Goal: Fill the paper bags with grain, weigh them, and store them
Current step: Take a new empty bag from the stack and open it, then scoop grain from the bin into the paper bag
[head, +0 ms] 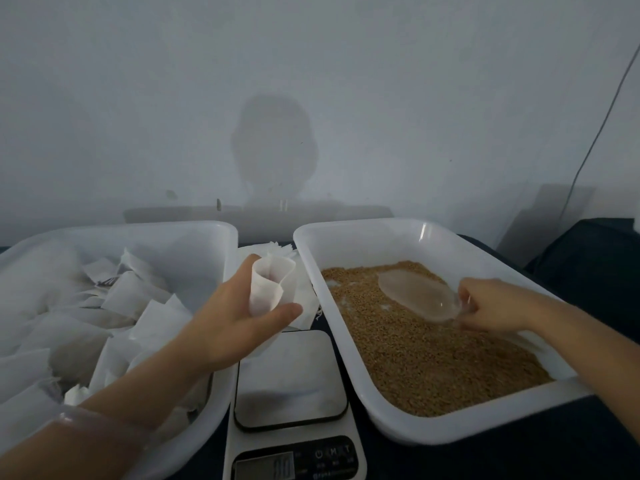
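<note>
My left hand [228, 320] holds a small white paper bag [268, 289] upright with its mouth open, above the gap between the two tubs. My right hand [491, 304] grips the handle of a clear plastic scoop [412, 296] that lies on the brown grain [426, 355] inside the right white tub [346, 327]. A digital kitchen scale [291, 382] stands between the tubs with a bare platform. The left white tub [207, 230] holds several white paper bags [86, 320].
A stack of white paper bags [277, 252] lies behind the scale against the wall. A dark cloth covers the table [519, 459]. A dark object [588, 251] sits at the far right, and a thin cable [595, 133] runs down the wall.
</note>
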Demonstrator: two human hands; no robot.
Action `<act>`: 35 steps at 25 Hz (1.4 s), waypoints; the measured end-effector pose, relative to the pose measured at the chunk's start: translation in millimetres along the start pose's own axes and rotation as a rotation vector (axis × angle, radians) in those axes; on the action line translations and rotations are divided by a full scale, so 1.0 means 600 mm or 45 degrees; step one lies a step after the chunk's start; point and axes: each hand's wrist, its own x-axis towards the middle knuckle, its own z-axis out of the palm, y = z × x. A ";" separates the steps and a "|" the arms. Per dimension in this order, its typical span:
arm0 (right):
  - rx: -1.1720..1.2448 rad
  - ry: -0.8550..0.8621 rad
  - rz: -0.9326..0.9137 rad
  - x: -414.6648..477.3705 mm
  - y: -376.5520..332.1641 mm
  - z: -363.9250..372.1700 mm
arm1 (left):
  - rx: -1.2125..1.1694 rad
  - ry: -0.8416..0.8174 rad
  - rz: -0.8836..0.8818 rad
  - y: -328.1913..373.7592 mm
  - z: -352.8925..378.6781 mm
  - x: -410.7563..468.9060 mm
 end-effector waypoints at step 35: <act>0.350 0.059 -0.447 -0.086 0.034 -0.005 | 0.020 -0.016 -0.088 0.042 0.014 0.010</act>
